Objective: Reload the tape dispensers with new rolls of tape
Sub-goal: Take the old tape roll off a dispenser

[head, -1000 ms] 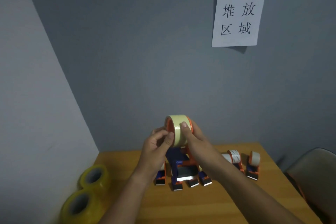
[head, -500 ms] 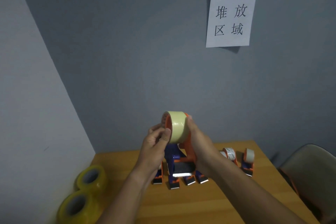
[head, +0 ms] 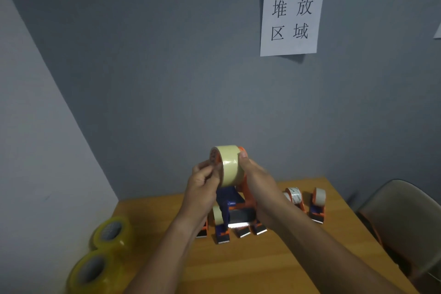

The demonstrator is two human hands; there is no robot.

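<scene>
I hold an orange and blue tape dispenser point(head: 235, 203) up in front of me above the wooden table point(head: 250, 262). A pale yellow tape roll point(head: 229, 164) sits on its wheel at the top, and its toothed blade points down. My right hand point(head: 259, 188) grips the dispenser's frame, thumb pressed on the roll's right edge. My left hand point(head: 202, 186) pinches at the roll's left side with curled fingers. Several more dispensers stand in a row on the table behind my hands, partly hidden.
Two large yellow tape rolls point(head: 112, 234) point(head: 91, 272) lie at the table's left edge by the wall. Two loaded dispensers point(head: 294, 197) point(head: 318, 205) stand at the right. A chair point(head: 403, 224) is at the right of the table. A paper sign point(head: 293, 7) hangs on the wall.
My right thumb has slid from the roll's face to its right edge. My left fingers have curled tighter against the roll's left side. The dispenser stays raised.
</scene>
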